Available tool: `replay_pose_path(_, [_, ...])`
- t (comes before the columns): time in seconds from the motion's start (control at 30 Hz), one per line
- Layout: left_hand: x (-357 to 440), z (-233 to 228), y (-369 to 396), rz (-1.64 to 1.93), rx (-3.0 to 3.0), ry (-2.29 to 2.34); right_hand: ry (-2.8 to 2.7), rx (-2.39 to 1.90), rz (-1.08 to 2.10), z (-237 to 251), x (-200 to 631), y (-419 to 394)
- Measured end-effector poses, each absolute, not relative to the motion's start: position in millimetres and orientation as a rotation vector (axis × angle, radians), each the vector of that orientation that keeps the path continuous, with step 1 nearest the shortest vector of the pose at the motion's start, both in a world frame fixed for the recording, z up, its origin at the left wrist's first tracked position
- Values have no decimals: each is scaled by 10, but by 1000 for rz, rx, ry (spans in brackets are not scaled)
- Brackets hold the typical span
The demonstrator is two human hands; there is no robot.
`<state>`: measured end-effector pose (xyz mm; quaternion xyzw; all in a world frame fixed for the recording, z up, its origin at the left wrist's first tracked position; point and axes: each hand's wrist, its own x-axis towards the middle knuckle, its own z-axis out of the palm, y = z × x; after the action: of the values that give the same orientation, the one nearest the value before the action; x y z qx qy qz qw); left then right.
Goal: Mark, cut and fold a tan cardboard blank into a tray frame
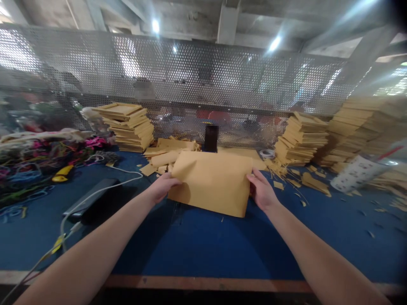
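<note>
Ceiling lamps [155,26] are glaring overhead, flaring through the mesh [203,72] beyond the hands. Both hands [163,186] are casting soft shadows toward the viewer on the blue table [203,245]. Edges are bending and smearing; the stacks [369,123] right of the right hand [262,190] are blurring.

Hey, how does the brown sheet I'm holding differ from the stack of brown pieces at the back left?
The brown sheet is one flat piece, gripped at its edges by the left hand and right hand. The back-left stack is many pieces piled unevenly, untouched. The sheet lies near the table's middle; the stack sits against the mesh. Both are the same tan colour.
</note>
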<state>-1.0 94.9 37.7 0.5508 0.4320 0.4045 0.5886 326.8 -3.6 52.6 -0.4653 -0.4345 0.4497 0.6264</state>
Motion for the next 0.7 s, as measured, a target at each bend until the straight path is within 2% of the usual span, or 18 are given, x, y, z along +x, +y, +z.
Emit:
replay_pose_path(0.4, [-36, 371, 963, 820, 1201, 888, -1075, -1073, 932, 540, 3269, -38])
replay_pose_path(0.7, [3, 364, 976, 967, 1165, 887, -1251, -1277, 770, 563, 3275, -39])
